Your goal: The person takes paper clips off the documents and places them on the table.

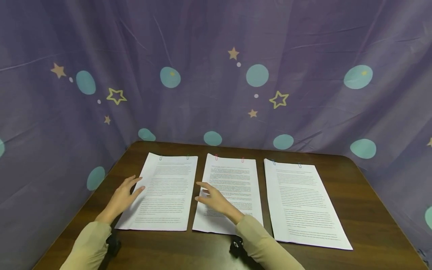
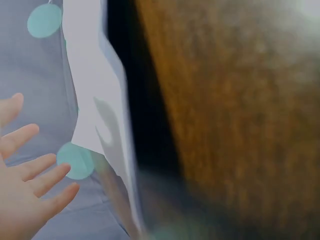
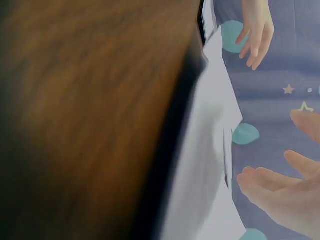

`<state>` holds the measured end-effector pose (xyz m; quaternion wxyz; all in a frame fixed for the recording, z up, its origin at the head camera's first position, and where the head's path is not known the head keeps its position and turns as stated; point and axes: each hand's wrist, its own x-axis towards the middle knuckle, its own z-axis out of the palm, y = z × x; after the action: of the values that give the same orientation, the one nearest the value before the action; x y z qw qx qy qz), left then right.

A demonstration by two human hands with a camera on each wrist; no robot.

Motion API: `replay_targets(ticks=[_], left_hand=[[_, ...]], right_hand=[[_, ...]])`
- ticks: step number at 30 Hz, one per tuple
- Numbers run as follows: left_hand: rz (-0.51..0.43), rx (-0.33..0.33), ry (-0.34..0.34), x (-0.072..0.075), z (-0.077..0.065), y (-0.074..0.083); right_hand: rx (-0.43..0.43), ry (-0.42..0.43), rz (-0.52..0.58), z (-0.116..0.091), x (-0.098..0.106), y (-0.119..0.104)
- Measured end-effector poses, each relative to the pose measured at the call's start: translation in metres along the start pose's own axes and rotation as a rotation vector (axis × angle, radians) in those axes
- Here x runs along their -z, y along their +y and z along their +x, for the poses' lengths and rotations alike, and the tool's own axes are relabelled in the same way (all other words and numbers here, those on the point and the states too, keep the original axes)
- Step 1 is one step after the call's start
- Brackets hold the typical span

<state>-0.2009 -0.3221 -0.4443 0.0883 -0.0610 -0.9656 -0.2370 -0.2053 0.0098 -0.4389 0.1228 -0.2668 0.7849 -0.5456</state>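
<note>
Three stacks of printed paper lie side by side on a brown wooden table point(image 1: 162, 249). The left stack point(image 1: 168, 191) has two greenish paper clips on its top edge. Two pink clips sit on the middle stack point(image 1: 233, 183), and two blue ones on the right stack point(image 1: 303, 206). My left hand point(image 1: 119, 197) hovers by the left stack's left edge, fingers spread and holding nothing. Over the left part of the middle stack is my right hand point(image 1: 216, 200), also holding nothing, its fingers loosely bent and pointing left. Both hands point(image 2: 30, 185) point(image 3: 285, 190) show bare in the wrist views.
A purple curtain point(image 1: 202, 105) with stars and teal ovals hangs behind the table and along its left side. Strips of wood separate the stacks. Dark wrist devices point(image 1: 236, 245) sit under both sleeves point(image 1: 266, 243). The table's right edge runs beyond the right stack.
</note>
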Motion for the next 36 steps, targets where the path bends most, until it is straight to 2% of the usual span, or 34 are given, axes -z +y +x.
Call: replay_targets(ticks=[4, 11, 15, 20, 23, 26, 30, 33, 36], left_hand=[[-0.010, 0.010, -0.013, -0.002, 0.005, -0.003], [-0.046, 0.032, -0.023, -0.006, 0.011, -0.010], [-0.067, 0.049, -0.023, -0.009, 0.013, -0.014], [-0.100, 0.098, -0.061, -0.010, 0.015, -0.019], [-0.158, 0.118, -0.082, -0.009, 0.017, -0.021], [-0.259, 0.126, -0.106, -0.007, 0.019, -0.023], [-0.355, 0.181, -0.135, -0.004, 0.022, -0.027], [-0.395, 0.231, -0.125, -0.003, 0.025, -0.029], [-0.429, 0.242, -0.111, -0.002, 0.027, -0.030]], right_hand=[[-0.004, 0.023, 0.089, 0.000, -0.006, -0.016], [-0.105, 0.062, 0.158, 0.023, -0.022, 0.017], [-0.129, 0.076, 0.184, 0.028, -0.029, 0.022], [-0.134, 0.073, 0.214, 0.031, -0.035, 0.022], [-0.140, 0.070, 0.243, 0.033, -0.037, 0.022], [-0.152, 0.070, 0.271, 0.034, -0.038, 0.022], [-0.171, 0.072, 0.278, 0.032, -0.037, 0.020], [-0.180, 0.076, 0.303, 0.031, -0.036, 0.017], [-0.185, 0.082, 0.337, 0.031, -0.036, 0.016]])
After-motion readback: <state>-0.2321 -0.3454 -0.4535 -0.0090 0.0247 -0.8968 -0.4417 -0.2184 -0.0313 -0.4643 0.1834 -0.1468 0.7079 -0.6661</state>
